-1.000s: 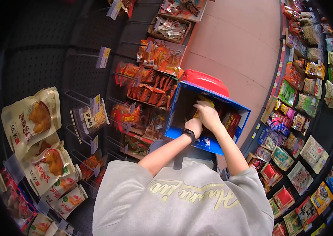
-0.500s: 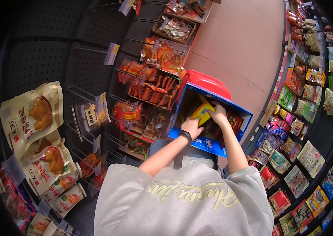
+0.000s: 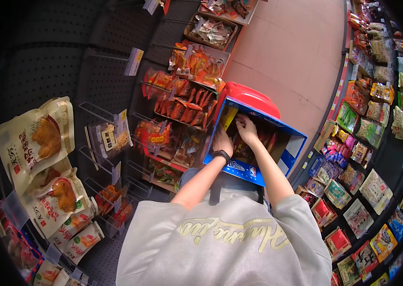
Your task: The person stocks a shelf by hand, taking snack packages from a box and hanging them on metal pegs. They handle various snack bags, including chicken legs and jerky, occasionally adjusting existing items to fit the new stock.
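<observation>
A blue cardboard box [image 3: 285, 161] with its top side open sits before me, packets inside. The yellow packet [image 3: 230, 116] stands along the box's left inner wall. My left hand [image 3: 222, 142], a black band on its wrist, lies with stretched fingers along that same side, fingertips close below the yellow packet. To the right of the packet, my right hand [image 3: 247, 131] reaches into the box with loosely bent fingers, thumb a little apart. Dark red packets [image 3: 270, 141] lie in the box beside and beneath this hand.
A red plastic container [image 3: 251, 97] stands right behind the box. At the left are shelves with orange snack packets [image 3: 193, 112], wire hooks and large hanging meat pouches [image 3: 49, 133]. Racks of bagged snacks [image 3: 377, 190] line the right, across a tiled floor [image 3: 289, 52].
The yellow packet has moved from between both hands to the box's left wall. My right hand has shifted left and come away from it; my left hand has moved left and further in.
</observation>
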Demonstrator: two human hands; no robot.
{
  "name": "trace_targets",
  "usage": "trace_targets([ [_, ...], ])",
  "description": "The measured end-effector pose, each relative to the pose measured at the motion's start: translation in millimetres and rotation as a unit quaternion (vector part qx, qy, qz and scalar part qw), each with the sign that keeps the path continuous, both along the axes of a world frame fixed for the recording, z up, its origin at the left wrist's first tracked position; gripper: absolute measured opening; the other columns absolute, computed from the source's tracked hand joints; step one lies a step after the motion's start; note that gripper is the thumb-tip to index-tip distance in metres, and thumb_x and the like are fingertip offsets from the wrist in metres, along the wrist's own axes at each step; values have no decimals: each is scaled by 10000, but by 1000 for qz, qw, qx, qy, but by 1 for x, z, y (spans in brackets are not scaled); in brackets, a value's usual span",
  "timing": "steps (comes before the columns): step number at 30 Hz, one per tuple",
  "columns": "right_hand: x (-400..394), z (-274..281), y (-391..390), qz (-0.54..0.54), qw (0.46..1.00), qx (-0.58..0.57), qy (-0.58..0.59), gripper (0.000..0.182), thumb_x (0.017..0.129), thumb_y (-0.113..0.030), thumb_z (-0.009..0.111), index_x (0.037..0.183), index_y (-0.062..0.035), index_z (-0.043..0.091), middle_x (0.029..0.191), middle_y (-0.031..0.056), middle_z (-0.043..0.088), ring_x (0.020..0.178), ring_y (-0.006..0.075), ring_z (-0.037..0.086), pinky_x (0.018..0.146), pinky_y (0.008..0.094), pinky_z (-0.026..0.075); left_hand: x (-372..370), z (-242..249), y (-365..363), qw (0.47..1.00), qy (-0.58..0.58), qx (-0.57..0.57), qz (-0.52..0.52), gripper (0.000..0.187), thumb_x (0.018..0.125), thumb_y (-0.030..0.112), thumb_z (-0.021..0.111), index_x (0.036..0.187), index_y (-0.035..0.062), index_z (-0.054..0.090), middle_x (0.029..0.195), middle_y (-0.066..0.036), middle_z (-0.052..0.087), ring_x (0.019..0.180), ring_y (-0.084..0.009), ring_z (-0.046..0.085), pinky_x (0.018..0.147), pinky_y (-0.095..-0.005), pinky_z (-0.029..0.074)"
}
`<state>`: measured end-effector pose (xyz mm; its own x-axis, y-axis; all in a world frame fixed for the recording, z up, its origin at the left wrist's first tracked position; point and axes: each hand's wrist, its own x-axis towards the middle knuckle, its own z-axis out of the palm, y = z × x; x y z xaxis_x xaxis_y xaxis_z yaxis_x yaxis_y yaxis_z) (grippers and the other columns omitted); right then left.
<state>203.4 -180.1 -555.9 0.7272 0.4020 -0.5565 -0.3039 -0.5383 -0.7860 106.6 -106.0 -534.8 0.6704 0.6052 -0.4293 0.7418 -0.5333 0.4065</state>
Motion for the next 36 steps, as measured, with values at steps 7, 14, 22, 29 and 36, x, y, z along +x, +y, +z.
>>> trace_targets([
  [7,-16,2,-7,8,998,40,38,311,854,-101,523,1153,-15,535,1013,166,642,923,226,636,805,299,483,7,-21,10,992,15,-27,120,315,897,195,431,1149,24,509,1086,-266,561,1004,-404,542,883,-464,416],
  [14,-23,26,-15,-60,986,87,130,305,843,-2,444,1136,48,511,1013,171,622,864,193,623,794,279,478,3,-24,9,991,-30,-23,127,298,908,252,430,1006,24,594,941,-272,596,919,-427,557,825,-462,435],
  [22,-11,64,-18,-56,997,54,-27,347,815,-2,490,1160,33,501,1029,175,623,894,197,631,820,309,486,3,45,10,992,-84,-62,65,219,879,208,477,970,78,629,911,-185,625,830,-381,596,713,-449,465],
  [29,14,118,-8,138,941,49,-304,677,675,41,630,1303,-73,403,1194,186,509,1134,336,481,945,362,423,-14,98,12,982,-144,19,-125,98,831,125,547,868,78,624,803,-96,595,735,-307,600,642,-421,473],
  [36,54,143,-15,182,950,87,-239,281,649,-71,720,913,-55,625,872,107,593,897,280,551,829,352,445,-13,158,42,960,-133,72,-237,99,817,187,572,814,111,635,718,-64,596,709,-261,606,606,-395,473],
])
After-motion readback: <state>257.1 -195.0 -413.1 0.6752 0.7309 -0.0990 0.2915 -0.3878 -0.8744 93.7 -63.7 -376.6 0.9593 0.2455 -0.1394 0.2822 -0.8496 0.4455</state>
